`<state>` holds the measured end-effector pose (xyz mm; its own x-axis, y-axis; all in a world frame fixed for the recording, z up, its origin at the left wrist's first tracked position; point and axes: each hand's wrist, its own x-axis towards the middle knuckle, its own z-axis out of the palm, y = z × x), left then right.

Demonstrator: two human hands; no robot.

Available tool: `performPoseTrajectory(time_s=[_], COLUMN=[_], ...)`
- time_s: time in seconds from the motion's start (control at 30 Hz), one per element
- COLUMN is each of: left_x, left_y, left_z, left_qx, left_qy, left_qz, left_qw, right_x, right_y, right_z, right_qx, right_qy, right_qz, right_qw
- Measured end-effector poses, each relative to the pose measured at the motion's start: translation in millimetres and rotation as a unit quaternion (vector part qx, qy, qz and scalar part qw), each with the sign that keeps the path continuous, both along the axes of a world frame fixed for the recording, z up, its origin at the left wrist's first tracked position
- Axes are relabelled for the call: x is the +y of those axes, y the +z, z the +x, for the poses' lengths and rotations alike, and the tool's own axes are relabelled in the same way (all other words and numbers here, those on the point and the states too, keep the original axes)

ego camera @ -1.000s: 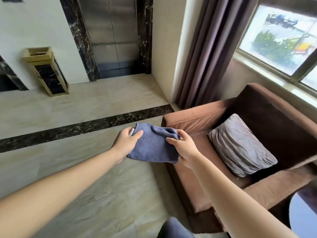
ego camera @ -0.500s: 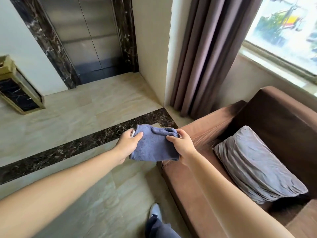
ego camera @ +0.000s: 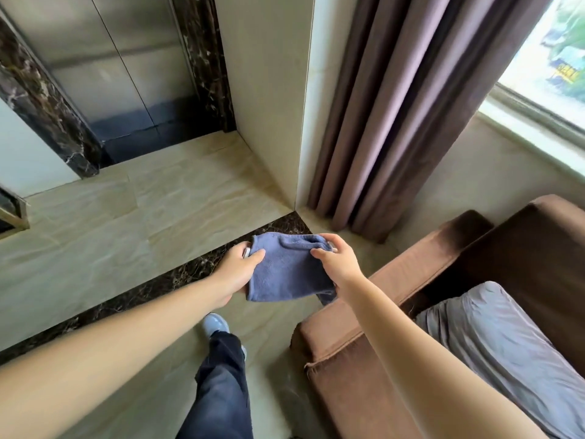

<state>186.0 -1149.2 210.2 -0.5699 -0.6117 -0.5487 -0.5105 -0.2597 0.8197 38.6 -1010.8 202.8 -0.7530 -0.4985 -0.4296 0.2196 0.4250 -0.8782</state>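
I pinch the blue terry cloth [ego camera: 289,272] with my left hand [ego camera: 237,272] and right hand [ego camera: 337,263]; I should keep both corners level and the fabric taut.

Cloth [ego camera: 289,274] hides the fingers of my left hand [ego camera: 235,270]; white bit [ego camera: 246,252] by its thumb, too small for me to tell. Sofa [ego camera: 364,359] and cushion [ego camera: 506,343] cut off at 4 o'clock, bin [ego camera: 12,213] at 9. Window [ego camera: 557,52] at 2 blurred.

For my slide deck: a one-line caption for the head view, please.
Left hand and right hand hold a blue cloth above the floor beside a brown armchair.
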Motion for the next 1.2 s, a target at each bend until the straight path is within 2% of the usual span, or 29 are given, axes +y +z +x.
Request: performPoseTrajectory(time_s=[0.17, 0.2, 0.23, 0.4, 0.6, 0.77, 1.0, 1.07, 1.13, 1.2], left_x=[-132.2, -135.7, -189.9, -313.0, -440.8, -540.0, -604.5, -602.9, -601.8, -607.0], left_y=[-42.1, -41.4, -58.0, -92.6, -190.4, -341.8, -682.5, -754.8, -833.6, -880.1], left_z=[-65.0, -67.5, -90.2, -154.0, -253.6, -341.8, -441.2, -465.6, -484.8, -487.5], left_qx=[-0.019, -0.024, -0.04, -0.087, -0.107, -0.091, -0.054, -0.047, -0.058, -0.092], left_qy=[-0.005, -0.009, -0.01, -0.018, -0.016, 0.005, 0.042, 0.024, -0.005, -0.031], left_qz=[0.009, 0.001, 0.007, 0.01, 0.041, 0.044, 0.137, 0.179, 0.145, 0.044], left_qw=[1.0, 1.0, 0.999, 0.996, 0.993, 0.995, 0.988, 0.982, 0.988, 0.994], right_x=[-139.2, -143.5, -196.0, -310.9, -443.7, -547.3, -620.9, -628.9, -628.4, -618.3], right_y=[-50.6, -49.3, -67.1, -89.2, -172.8, -329.3, -647.6, -705.6, -773.4, -821.5], right_z=[-66.7, -67.8, -90.6, -147.7, -247.6, -332.5, -441.2, -458.4, -467.9, -462.2], right_qx=[-0.021, -0.025, -0.034, -0.028, -0.021, 0.066, 0.207, 0.221, 0.226, 0.272], right_qy=[-0.003, -0.003, -0.004, 0.007, 0.023, 0.04, 0.095, 0.117, 0.13, 0.14], right_qz=[0.048, 0.057, 0.067, 0.096, 0.162, 0.223, 0.284, 0.307, 0.349, 0.36], right_qw=[0.999, 0.998, 0.997, 0.995, 0.986, 0.972, 0.931, 0.918, 0.9, 0.881])
